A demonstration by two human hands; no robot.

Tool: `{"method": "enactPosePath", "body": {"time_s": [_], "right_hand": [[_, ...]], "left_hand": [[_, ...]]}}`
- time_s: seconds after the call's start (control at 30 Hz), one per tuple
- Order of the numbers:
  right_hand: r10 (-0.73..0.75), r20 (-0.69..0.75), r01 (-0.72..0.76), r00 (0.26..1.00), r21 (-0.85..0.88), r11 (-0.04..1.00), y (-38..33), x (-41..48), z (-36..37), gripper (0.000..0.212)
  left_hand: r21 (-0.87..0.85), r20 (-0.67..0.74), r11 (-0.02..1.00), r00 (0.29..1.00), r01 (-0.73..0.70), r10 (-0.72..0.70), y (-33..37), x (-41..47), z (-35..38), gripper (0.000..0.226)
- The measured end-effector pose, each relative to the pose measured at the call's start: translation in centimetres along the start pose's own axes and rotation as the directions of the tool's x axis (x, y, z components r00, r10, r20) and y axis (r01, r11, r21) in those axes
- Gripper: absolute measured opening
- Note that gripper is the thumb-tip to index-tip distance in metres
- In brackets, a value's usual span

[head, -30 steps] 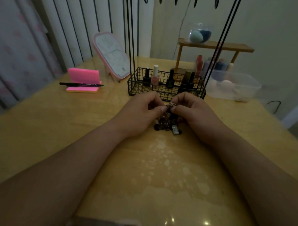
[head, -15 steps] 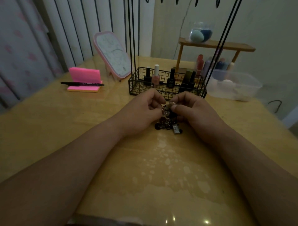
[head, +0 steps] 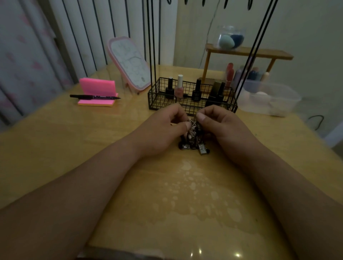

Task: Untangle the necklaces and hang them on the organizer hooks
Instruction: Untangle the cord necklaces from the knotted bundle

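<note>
A dark tangle of necklaces (head: 194, 138) with chains, beads and a small rectangular pendant lies on the wooden table between my hands. My left hand (head: 163, 130) pinches the top of the tangle with thumb and curled fingers. My right hand (head: 220, 126) pinches the same clump from the other side, thumb forward. Behind them stands the black wire organizer (head: 191, 104), its basket base holding nail polish bottles. Thin uprights rise to hooks (head: 204, 2) at the top edge of the view. No necklace is seen on the hooks.
A pink sticky-note pad (head: 97, 92) with a black pen (head: 94, 96) sits at the left. A pink-framed mirror (head: 130, 63) leans behind the basket. At the right are a clear plastic box (head: 269, 98) and a wooden shelf (head: 248, 52) bearing a glass jar.
Both hands have kept their pinch on the tangle and worked it slightly. The fingertips shifted a little at the top of the clump, which stays in the same spot on the table.
</note>
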State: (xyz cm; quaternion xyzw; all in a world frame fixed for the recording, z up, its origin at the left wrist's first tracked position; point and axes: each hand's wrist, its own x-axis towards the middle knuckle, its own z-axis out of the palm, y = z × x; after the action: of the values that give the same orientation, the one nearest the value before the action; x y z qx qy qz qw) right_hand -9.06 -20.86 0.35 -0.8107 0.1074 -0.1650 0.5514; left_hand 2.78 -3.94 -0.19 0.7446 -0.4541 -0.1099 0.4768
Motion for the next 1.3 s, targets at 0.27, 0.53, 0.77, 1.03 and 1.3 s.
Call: {"method": "enactPosePath", "body": {"time_s": [0.27,0.53,0.77,1.03,1.3], "right_hand": [[0.077,0.044,-0.08,0.996,0.095,0.992,-0.3,0.0,0.1,0.016],[0.051,0.133,-0.029,0.99,-0.158,0.987,-1.1,-0.4,1.5,0.03],[0.111,0.054,-0.116,0.992,0.097,0.989,-1.2,-0.3,0.6,0.015],[0.159,0.031,-0.159,0.987,0.373,0.914,-0.9,0.1,0.3,0.024],[0.156,-0.033,-0.128,0.987,0.422,0.898,-0.7,0.3,-0.1,0.03]], "left_hand": [[-0.054,-0.05,0.997,0.998,0.046,-0.049,0.2,0.0,-0.3,0.007],[-0.174,-0.24,0.985,0.97,-0.01,-0.032,0.7,0.2,-0.7,0.007],[-0.242,-0.226,0.97,0.971,0.022,-0.079,0.8,0.3,-0.8,0.002],[-0.163,0.009,0.975,0.989,0.148,-0.149,-0.2,0.4,-1.2,0.023],[-0.005,0.138,0.996,0.986,0.094,-0.092,0.1,0.1,-0.9,0.019]]}}
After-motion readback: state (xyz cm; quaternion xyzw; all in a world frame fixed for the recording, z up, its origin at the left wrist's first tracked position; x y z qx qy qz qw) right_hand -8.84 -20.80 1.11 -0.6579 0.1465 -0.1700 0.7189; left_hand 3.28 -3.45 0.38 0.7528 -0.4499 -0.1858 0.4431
